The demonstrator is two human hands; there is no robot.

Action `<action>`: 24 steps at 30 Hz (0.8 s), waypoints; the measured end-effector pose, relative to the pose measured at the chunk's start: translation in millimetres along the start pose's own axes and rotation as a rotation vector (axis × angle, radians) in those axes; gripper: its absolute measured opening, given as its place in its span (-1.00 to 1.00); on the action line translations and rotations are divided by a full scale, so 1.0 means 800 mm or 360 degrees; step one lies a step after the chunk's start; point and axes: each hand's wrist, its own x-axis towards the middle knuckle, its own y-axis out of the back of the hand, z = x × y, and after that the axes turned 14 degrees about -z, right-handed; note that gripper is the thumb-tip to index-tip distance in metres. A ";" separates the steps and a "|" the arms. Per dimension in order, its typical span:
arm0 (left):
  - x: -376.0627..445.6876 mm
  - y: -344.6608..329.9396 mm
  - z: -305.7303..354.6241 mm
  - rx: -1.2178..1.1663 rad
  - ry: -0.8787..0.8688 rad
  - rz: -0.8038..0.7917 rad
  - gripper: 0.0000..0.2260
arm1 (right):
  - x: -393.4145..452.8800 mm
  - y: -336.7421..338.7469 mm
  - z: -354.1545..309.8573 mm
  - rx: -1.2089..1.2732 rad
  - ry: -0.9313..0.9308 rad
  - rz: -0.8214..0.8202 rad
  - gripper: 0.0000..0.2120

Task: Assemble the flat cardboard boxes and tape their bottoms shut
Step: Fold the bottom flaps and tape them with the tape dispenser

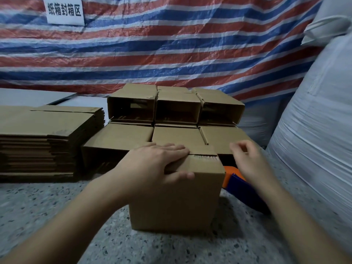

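My left hand (pixel 162 161) presses the near box's (pixel 177 197) bottom flaps flat, fingers straight; my right hand (pixel 245 159) hovers loosely curled, empty. Next I'd take the tape dispenser (pixel 242 185).

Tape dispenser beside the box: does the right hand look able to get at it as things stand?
Probably yes. The right hand hovers empty just above the tape dispenser, with nothing between them; the box sits to its left, held by the left hand.
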 end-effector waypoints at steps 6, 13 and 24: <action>-0.001 -0.003 0.002 0.0021 -0.0035 0.0056 -0.24 | 0.005 0.017 0.072 -0.1306 -0.0603 -0.0227 -0.21; -0.003 -0.007 0.006 0.0067 -0.0016 0.0075 -0.23 | -0.003 0.009 0.095 -0.1441 -0.0355 -0.0292 -0.16; -0.002 -0.009 0.002 0.0076 -0.0020 0.0103 -0.23 | -0.012 0.041 0.040 -0.0775 -0.0156 -0.0229 -0.58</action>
